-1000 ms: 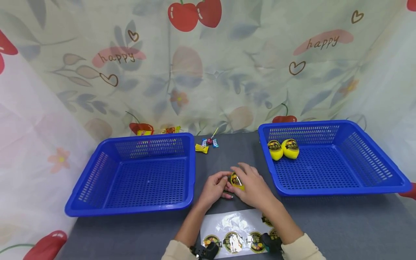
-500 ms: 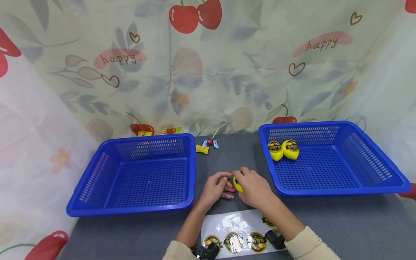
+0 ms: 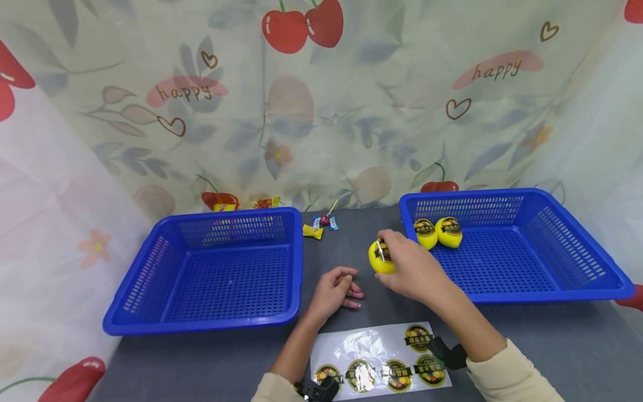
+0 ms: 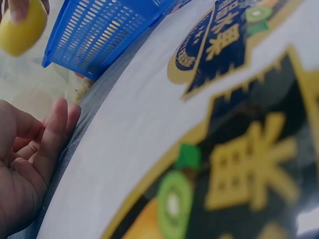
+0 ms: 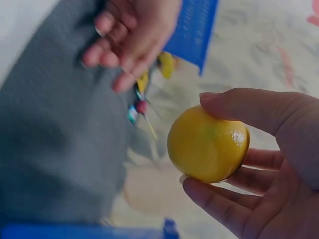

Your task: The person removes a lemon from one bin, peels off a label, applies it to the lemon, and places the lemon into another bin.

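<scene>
My right hand (image 3: 413,267) grips a yellow lemon (image 3: 380,258) between thumb and fingers, lifted over the table just left of the right basket. A round black-and-gold label shows on the lemon's upper side in the head view; the right wrist view shows its plain yellow side. On the table lies my left hand (image 3: 332,291), fingers loosely bent and holding nothing. Near my forearms is a white sheet of round fruit stickers (image 3: 369,339). Two more labelled lemons, one (image 3: 426,233) beside the other (image 3: 449,232), sit in the left back corner of the right blue basket (image 3: 532,296).
Another blue basket (image 3: 201,326) stands on the left. Between the baskets, toward the back, lie a yellow-wrapped candy (image 3: 312,231), a lollipop (image 3: 325,220) and small blue-white candies (image 3: 334,223). Yellow packets (image 3: 264,202) show behind the left basket. A printed curtain (image 3: 321,111) hangs behind.
My right hand has lifted the lemon away from my left hand, moving up and right toward the right basket. My left hand stays in place. More of the sticker sheet is uncovered.
</scene>
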Demonstrator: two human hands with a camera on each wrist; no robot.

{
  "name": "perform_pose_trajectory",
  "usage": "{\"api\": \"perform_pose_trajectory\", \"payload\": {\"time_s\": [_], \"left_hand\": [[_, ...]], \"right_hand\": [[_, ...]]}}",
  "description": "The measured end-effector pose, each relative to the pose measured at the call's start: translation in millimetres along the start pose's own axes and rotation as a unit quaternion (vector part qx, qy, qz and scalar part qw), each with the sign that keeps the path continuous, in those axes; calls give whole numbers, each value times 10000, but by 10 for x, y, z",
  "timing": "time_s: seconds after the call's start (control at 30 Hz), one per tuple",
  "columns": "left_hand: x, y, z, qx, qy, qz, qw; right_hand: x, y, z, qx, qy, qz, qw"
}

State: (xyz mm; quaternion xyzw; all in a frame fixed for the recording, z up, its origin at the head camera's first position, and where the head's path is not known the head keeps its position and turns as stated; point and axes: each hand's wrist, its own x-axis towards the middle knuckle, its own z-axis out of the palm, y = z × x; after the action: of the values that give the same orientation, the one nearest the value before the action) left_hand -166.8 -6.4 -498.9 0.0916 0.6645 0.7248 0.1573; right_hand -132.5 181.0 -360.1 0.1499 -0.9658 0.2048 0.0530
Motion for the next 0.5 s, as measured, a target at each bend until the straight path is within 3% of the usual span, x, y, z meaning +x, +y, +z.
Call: {"api": "perform_pose_trajectory", "payload": {"time_s": [0.3,0.5], "left_hand": [[1,-4,0,5,31,-9,10000],[-1,-5,-1,16,6,25,10000]], "right_hand": [[-26,307,-455,572,397,590,9958],[-70,566,-569,655,538,1030,9911]]}}
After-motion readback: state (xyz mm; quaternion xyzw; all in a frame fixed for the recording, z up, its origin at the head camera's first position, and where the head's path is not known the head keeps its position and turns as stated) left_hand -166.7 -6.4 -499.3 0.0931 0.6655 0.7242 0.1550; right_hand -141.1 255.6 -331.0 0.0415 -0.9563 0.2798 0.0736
